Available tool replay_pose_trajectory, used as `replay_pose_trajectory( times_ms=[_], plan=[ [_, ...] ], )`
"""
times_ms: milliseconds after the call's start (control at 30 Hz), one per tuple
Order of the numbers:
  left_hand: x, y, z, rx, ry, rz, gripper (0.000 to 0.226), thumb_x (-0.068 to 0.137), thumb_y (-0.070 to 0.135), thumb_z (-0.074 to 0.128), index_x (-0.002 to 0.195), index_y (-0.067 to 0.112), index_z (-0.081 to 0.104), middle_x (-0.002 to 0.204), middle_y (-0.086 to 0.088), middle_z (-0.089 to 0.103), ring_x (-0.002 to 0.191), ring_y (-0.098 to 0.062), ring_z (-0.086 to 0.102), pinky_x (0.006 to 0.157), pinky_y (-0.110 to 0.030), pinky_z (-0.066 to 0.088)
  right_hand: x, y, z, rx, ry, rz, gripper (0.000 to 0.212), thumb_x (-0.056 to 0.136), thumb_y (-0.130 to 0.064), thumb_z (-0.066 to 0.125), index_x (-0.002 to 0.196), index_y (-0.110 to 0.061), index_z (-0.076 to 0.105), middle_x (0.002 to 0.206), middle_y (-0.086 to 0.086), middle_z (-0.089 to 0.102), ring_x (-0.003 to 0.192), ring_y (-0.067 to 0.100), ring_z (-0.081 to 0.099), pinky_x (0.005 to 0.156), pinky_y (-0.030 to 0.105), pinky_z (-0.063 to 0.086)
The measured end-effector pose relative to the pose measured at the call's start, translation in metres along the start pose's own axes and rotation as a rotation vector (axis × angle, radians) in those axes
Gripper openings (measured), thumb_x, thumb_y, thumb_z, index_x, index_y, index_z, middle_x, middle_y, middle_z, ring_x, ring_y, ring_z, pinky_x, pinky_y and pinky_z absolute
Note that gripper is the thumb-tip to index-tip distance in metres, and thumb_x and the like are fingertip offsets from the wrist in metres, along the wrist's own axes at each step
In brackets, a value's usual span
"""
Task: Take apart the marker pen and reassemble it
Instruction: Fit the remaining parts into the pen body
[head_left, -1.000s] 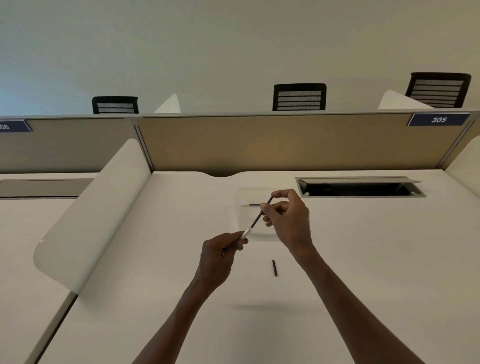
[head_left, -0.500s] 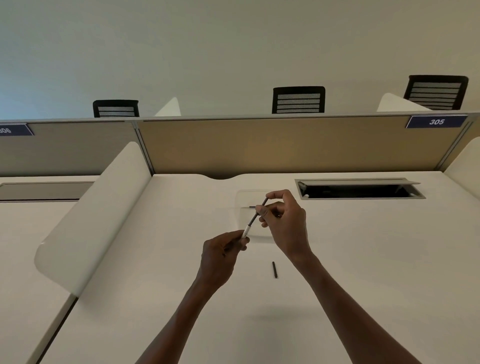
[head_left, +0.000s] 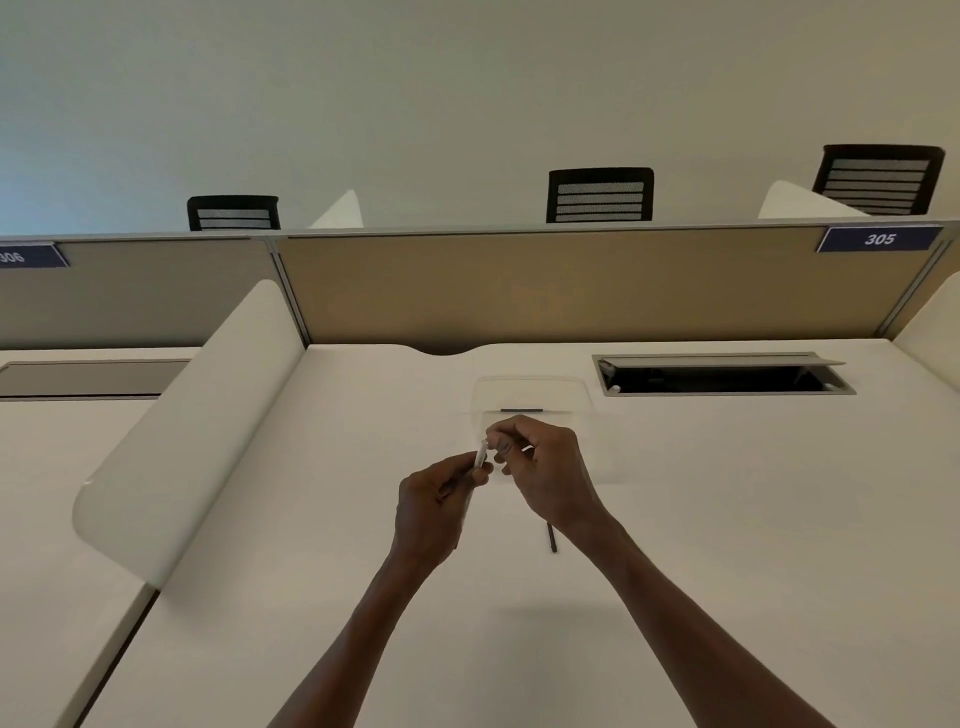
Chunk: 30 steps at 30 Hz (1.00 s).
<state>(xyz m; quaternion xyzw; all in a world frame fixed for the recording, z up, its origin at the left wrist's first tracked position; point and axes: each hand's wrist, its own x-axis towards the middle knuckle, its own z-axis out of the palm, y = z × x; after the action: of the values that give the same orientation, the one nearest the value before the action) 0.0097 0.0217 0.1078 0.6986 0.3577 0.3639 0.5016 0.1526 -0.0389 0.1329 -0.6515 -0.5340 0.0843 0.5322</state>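
Observation:
My left hand (head_left: 436, 512) grips the white marker barrel (head_left: 481, 457), whose open end points up and away from me. My right hand (head_left: 550, 478) is pinched at that end, fingertips against the barrel's mouth. Only a dark stub of the inner ink rod (head_left: 503, 447) shows between those fingers; the rest is hidden inside the barrel. A small black marker part (head_left: 552, 539) lies on the white desk (head_left: 727, 519), just under my right wrist. Another thin dark part (head_left: 521, 410) rests in a clear tray (head_left: 530, 389) beyond my hands.
An open cable hatch (head_left: 722, 375) is set into the desk at the back right. A tan partition (head_left: 571, 291) closes off the back, and a white curved divider (head_left: 192, 441) stands along the left side. Black chairs (head_left: 600, 195) show behind the partition.
My right hand has moved down and left toward my left hand. The long dark rod that stuck out of the barrel is now almost entirely inside it.

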Motion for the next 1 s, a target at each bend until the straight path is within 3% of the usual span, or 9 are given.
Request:
replay_pose_trajectory(
  times_ms=[267,433,567,700,1000],
  plan=[
    [0.001,-0.007,-0.002,-0.024,0.0,0.006,0.025,0.092,0.012,0.066,0.098,0.035,0.073,0.093,0.005,0.078,0.092,-0.015,0.073,0.088,-0.044,0.057,0.001,0.014,-0.003,-0.004,0.001,0.091,0.009,0.093,-0.011,0.062,0.091,-0.012,0.071,0.078,-0.008,0.071,0.068,0.004,0.068,0.061,0.019,0.057],
    [0.001,-0.011,-0.002,-0.061,-0.003,0.003,0.024,0.093,0.012,0.066,0.098,0.035,0.073,0.094,0.005,0.079,0.094,-0.011,0.073,0.089,-0.033,0.056,-0.004,0.034,-0.006,-0.079,0.009,0.196,0.01,0.09,-0.009,0.062,0.085,-0.009,0.071,0.075,-0.006,0.07,0.068,0.007,0.066,0.066,0.023,0.056],
    [0.002,-0.015,-0.003,-0.08,-0.006,-0.018,0.017,0.092,0.012,0.066,0.103,0.023,0.075,0.095,0.004,0.078,0.095,-0.009,0.073,0.089,-0.028,0.054,-0.015,0.059,-0.009,-0.205,0.002,0.27,0.009,0.084,-0.009,0.067,0.076,-0.01,0.07,0.064,-0.008,0.065,0.058,0.002,0.059,0.061,0.012,0.045],
    [0.002,-0.017,-0.004,-0.095,-0.006,-0.028,0.017,0.093,0.011,0.066,0.102,0.022,0.075,0.096,0.003,0.078,0.096,-0.009,0.073,0.089,-0.026,0.053,-0.03,0.089,-0.013,-0.335,-0.031,0.447,0.019,0.08,-0.012,0.069,0.064,-0.016,0.059,0.059,-0.007,0.061,0.059,0.013,0.058,0.059,0.024,0.045],
    [0.004,-0.02,-0.006,-0.093,-0.016,-0.029,0.022,0.093,0.011,0.065,0.099,0.031,0.073,0.096,0.004,0.078,0.096,-0.009,0.073,0.089,-0.029,0.054,-0.059,0.117,-0.008,-0.449,-0.195,0.727,0.027,0.077,-0.028,0.075,0.065,-0.018,0.053,0.071,-0.001,0.062,0.068,0.019,0.058,0.06,0.027,0.04]
  ],
)
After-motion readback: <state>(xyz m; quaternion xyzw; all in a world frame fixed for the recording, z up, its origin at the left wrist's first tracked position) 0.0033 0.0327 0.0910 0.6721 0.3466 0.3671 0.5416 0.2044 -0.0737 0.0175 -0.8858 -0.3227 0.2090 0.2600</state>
